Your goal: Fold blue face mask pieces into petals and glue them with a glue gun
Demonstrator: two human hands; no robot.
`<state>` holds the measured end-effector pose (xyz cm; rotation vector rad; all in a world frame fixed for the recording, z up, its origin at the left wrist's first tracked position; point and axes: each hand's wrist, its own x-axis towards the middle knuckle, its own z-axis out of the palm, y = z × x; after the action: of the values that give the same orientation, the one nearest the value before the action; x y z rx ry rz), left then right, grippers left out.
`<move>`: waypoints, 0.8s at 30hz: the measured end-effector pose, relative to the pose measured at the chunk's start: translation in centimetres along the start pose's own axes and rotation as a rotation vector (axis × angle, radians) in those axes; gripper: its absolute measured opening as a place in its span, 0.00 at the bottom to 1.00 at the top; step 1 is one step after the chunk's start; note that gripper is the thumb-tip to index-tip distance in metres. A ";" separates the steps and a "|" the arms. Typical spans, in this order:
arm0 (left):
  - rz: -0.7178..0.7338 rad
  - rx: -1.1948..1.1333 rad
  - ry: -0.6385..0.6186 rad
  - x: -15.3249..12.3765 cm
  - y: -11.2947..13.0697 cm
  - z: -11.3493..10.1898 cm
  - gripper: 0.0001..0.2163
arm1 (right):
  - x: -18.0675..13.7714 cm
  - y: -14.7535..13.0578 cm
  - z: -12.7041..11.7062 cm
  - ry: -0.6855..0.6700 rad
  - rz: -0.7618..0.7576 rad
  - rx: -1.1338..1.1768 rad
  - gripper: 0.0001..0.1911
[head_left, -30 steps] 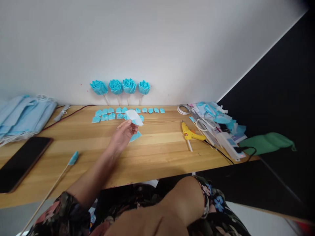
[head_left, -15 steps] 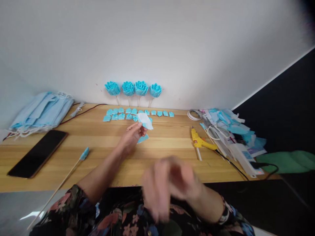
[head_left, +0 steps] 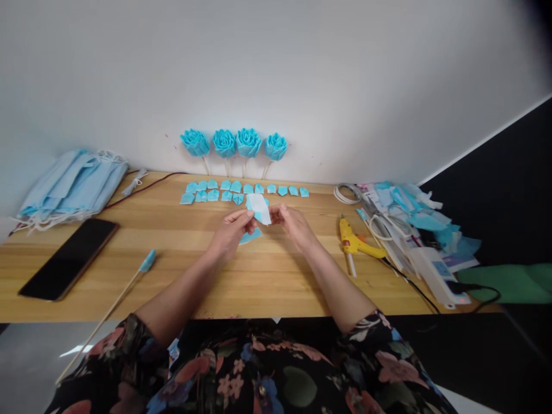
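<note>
The right hand [head_left: 293, 221] has come up from the lap to join the left hand [head_left: 230, 230]; both grips now pinch the pale fabric piece [head_left: 259, 208] between them, just above the bench [head_left: 276, 276], folded petals [head_left: 241, 192] beyond.

head cam | looks forward-down | close over table [head_left: 276, 276] edge, facing wall [head_left: 276, 69]

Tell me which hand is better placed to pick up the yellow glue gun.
Right. The right hand sits nearer the yellow glue gun, which lies on the table to its right. The left hand is farther away and also pinches the pale fabric piece.
</note>
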<state>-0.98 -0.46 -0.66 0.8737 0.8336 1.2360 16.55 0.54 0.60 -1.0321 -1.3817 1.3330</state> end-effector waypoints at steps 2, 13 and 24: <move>0.014 0.079 0.032 -0.1 0.0 0.1 0.14 | -0.3 0.3 0.0 -0.015 -0.058 -0.054 0.28; 0.093 0.334 0.106 -0.5 0.1 0.5 0.13 | -1.1 0.1 0.5 -0.063 -0.064 -0.187 0.16; 0.097 0.446 0.079 -0.6 0.0 0.4 0.14 | -0.9 0.3 0.3 -0.001 -0.085 -0.289 0.13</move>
<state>-0.68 -1.10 -0.42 1.2399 1.1684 1.1929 16.43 -0.35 0.25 -1.1470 -1.6341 1.0926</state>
